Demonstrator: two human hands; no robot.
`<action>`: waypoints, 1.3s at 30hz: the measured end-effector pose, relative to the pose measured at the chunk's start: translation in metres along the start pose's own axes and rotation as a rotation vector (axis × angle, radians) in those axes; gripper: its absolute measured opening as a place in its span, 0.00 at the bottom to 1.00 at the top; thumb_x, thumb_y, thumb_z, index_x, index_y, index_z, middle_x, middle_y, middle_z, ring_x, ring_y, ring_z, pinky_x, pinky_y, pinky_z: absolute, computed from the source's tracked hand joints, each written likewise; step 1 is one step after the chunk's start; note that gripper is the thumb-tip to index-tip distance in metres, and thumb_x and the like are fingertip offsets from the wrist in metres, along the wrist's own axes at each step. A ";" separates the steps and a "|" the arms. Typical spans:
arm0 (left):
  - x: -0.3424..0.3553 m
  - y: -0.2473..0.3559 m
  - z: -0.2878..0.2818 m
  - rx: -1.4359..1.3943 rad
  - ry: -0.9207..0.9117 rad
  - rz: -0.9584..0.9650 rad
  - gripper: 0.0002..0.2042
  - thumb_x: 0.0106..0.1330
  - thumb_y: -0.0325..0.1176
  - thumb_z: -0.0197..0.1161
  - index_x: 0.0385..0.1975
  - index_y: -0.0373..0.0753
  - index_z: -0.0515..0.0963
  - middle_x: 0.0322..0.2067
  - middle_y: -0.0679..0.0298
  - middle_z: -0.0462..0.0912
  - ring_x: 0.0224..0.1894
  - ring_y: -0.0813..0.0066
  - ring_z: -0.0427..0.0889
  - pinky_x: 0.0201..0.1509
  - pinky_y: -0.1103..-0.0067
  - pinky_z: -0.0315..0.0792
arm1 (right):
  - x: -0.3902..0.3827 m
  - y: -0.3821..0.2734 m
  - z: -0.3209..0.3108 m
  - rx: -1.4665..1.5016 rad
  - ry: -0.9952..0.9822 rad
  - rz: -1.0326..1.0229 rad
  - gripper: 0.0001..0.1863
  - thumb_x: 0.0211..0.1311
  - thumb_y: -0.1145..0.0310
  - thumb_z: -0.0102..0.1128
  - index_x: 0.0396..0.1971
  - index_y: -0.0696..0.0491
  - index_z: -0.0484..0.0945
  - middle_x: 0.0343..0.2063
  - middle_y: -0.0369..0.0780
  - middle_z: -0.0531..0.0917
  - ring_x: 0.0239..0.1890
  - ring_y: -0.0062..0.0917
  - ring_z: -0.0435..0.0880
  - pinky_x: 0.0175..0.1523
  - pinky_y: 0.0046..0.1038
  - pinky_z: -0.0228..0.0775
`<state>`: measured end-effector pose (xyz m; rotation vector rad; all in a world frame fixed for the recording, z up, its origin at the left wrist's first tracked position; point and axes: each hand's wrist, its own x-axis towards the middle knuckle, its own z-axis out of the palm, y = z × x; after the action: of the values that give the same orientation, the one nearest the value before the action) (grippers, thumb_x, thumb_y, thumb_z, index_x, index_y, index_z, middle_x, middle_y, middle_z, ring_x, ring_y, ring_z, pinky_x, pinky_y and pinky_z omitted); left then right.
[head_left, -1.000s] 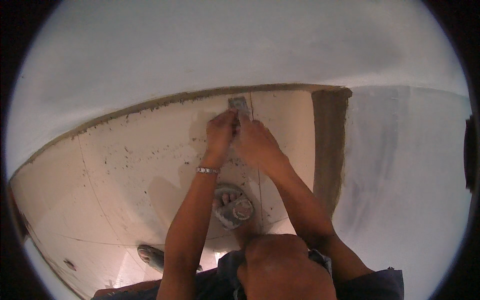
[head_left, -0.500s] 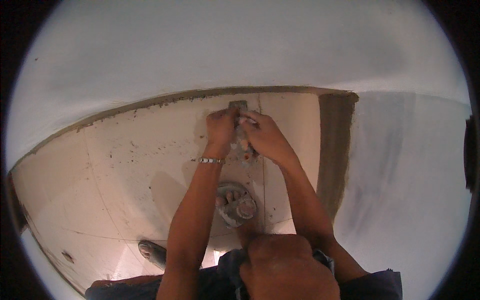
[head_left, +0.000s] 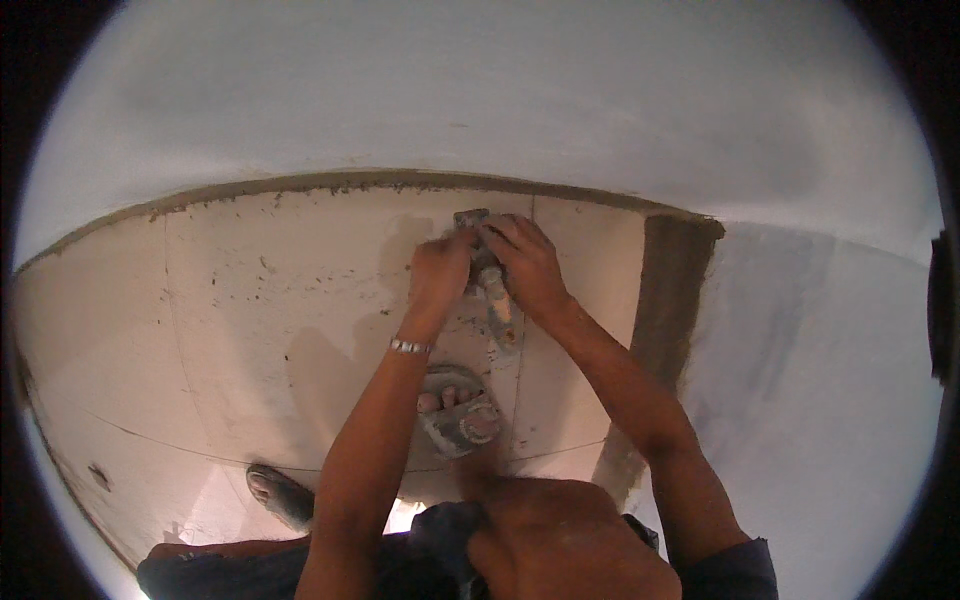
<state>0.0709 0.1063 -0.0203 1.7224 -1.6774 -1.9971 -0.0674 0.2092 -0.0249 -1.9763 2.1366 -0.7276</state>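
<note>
A mortar-caked scraper (head_left: pixel 497 310), with a squarish grey blade and worn handle, lies between my hands over beige floor tiles, just short of the wall's mortar strip (head_left: pixel 340 180). My left hand (head_left: pixel 438 272) is closed at the blade, its fingertips pressed on it. My right hand (head_left: pixel 532 265) has its bent fingers on the upper part of the same scraper, and the handle points back toward me, free of both palms. My sandalled foot (head_left: pixel 455 410) is on the tiles below the handle, dusted with grey material.
A pale grey wall (head_left: pixel 480 90) curves across the top. At right a dark mortar band (head_left: pixel 668 300) borders a grey-white surface (head_left: pixel 805 370). Grey crumbs speckle the beige tiles (head_left: pixel 250 350). My other sandalled foot (head_left: pixel 280 495) is at the lower left, and my bent knee is at bottom centre.
My right fingers have moved up toward the blade's top, showing more of the scraper's handle below. The view has shifted slightly, so the right-hand mortar band sits lower.
</note>
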 end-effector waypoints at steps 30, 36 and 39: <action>-0.092 0.048 0.033 -0.914 -0.186 -0.229 0.10 0.69 0.34 0.57 0.45 0.40 0.68 0.29 0.67 0.70 0.27 0.79 0.69 0.27 0.77 0.65 | 0.018 -0.006 0.005 -0.037 0.011 0.305 0.26 0.54 0.74 0.58 0.57 0.48 0.79 0.55 0.43 0.80 0.53 0.41 0.82 0.55 0.38 0.78; -0.085 0.046 0.044 -0.969 -0.216 -0.209 0.10 0.70 0.35 0.58 0.45 0.41 0.68 0.25 0.66 0.70 0.22 0.78 0.68 0.25 0.77 0.64 | 0.011 0.008 0.006 -0.028 0.012 0.303 0.26 0.53 0.72 0.60 0.56 0.48 0.80 0.53 0.43 0.82 0.52 0.42 0.83 0.55 0.37 0.78; -0.091 0.056 0.046 -0.957 -0.183 -0.237 0.10 0.69 0.35 0.58 0.44 0.41 0.68 0.24 0.67 0.70 0.21 0.77 0.68 0.25 0.77 0.64 | 0.007 0.007 0.002 0.018 -0.001 0.320 0.26 0.53 0.71 0.60 0.56 0.49 0.80 0.54 0.44 0.81 0.52 0.43 0.83 0.55 0.37 0.77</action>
<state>0.0412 0.1689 0.0736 1.3988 -0.3340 -2.4723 -0.0734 0.2020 -0.0285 -1.5680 2.3560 -0.6847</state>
